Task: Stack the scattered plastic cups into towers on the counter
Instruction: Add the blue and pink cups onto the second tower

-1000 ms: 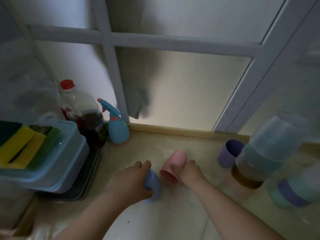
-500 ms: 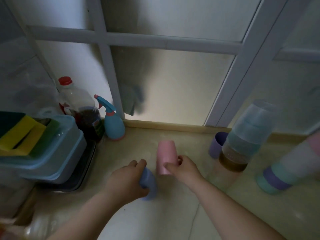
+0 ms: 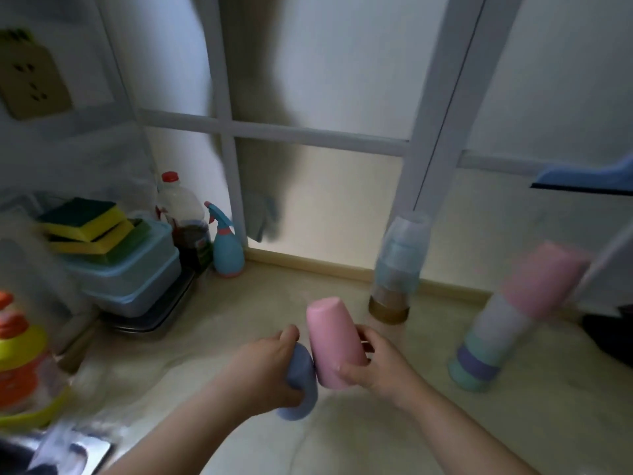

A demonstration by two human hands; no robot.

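My right hand [image 3: 378, 366] grips a pink cup [image 3: 334, 341], held upside down and tilted, its closed bottom pointing up. My left hand [image 3: 263, 368] grips a blue cup [image 3: 301, 385], which touches the pink one's side low down. Both are above the beige counter [image 3: 239, 323]. A tower of upturned cups [image 3: 399, 265] with a clear-blue top and a brown base stands behind my right hand. A second, blurred tower [image 3: 507, 320] with a pink top and a teal and purple base leans at the right.
At the back left stand a blue spray bottle [image 3: 226, 245], a red-capped bottle [image 3: 183, 221] and a blue lidded box [image 3: 137, 272] with sponges [image 3: 85, 224] on it. A blurred orange and yellow stack [image 3: 20, 358] is at the far left, a sink edge [image 3: 68, 454] below.
The view has tilted up and swung left. The pink cup went from lying sideways to bottom-up in my right hand. The purple cup beside the back tower is no longer visible.
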